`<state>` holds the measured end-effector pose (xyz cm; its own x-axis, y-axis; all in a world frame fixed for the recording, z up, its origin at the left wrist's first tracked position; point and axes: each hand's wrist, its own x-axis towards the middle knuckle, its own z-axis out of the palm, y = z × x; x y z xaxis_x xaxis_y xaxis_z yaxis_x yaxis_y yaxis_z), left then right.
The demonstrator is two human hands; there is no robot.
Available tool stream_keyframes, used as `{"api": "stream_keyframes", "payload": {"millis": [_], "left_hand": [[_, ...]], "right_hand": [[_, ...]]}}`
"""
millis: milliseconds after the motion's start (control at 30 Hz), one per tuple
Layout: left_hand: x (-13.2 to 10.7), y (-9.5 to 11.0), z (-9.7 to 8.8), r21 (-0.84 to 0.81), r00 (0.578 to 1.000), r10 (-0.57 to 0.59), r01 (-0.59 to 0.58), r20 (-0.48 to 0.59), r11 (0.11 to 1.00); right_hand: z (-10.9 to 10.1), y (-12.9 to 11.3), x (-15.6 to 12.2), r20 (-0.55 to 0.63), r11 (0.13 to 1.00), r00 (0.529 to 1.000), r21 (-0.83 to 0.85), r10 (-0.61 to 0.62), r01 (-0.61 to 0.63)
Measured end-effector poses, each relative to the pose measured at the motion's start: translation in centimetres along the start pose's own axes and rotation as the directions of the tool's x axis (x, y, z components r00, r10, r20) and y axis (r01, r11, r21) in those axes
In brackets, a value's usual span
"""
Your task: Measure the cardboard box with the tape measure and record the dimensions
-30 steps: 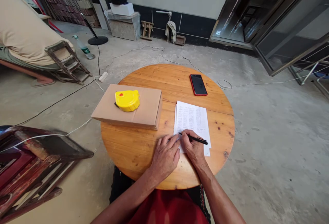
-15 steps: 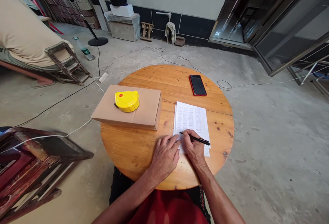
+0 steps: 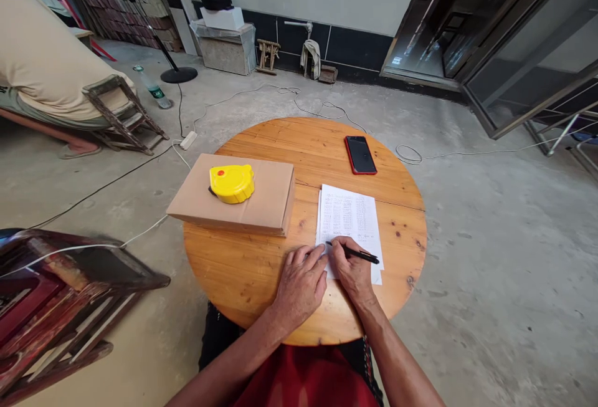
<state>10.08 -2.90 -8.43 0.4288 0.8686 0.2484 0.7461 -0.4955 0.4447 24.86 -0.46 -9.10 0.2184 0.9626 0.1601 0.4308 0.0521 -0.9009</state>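
Observation:
In my right hand (image 3: pixel 351 270) is a black pen (image 3: pixel 362 254), its tip pointing left at the lower part of the paper sheets (image 3: pixel 348 214). Columns of small handwriting, too fine to read, cover the top sheet. My left hand (image 3: pixel 303 279) lies flat on the table with fingers stretched out, the fingertips touching the paper's lower left edge. Behind that hand, a closed cardboard box (image 3: pixel 261 201) carries a yellow tape measure (image 3: pixel 232 183) with a red button. Beyond the paper lies a phone (image 3: pixel 360 155) in a red case.
All this rests on a round wooden table (image 3: pixel 252 270). A wooden chair (image 3: pixel 70 295) stands close on the left. Farther left, a person sits beside a small wooden stool (image 3: pixel 126 114) and a plastic bottle (image 3: pixel 153 88). Cables (image 3: pixel 411 154) run over the concrete floor.
The pen has tilted slightly in my right hand, its back end shifting a little left. My left hand, the box and the phone stay in place.

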Motion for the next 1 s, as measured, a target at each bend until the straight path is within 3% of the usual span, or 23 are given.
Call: {"api": "stream_keyframes", "payload": {"millis": [400, 700, 1000], "left_hand": [[0.03, 0.05, -0.07, -0.004, 1.0, -0.001, 0.001, 0.005, 1.0], [0.07, 0.02, -0.01, 0.017, 1.0, 0.006, -0.006, -0.009, 1.0], [0.03, -0.03, 0.06, 0.008, 1.0, 0.002, -0.002, -0.006, 1.0]], "right_hand": [[0.02, -0.15, 0.04, -0.003, 1.0, 1.0, -0.025, -0.003, 0.003], [-0.1, -0.15, 0.05, -0.113, 0.997, 0.993, 0.063, 0.043, -0.036], [0.01, 0.04, 0.13, -0.075, 1.0, 0.997, 0.011, 0.007, -0.007]]}}
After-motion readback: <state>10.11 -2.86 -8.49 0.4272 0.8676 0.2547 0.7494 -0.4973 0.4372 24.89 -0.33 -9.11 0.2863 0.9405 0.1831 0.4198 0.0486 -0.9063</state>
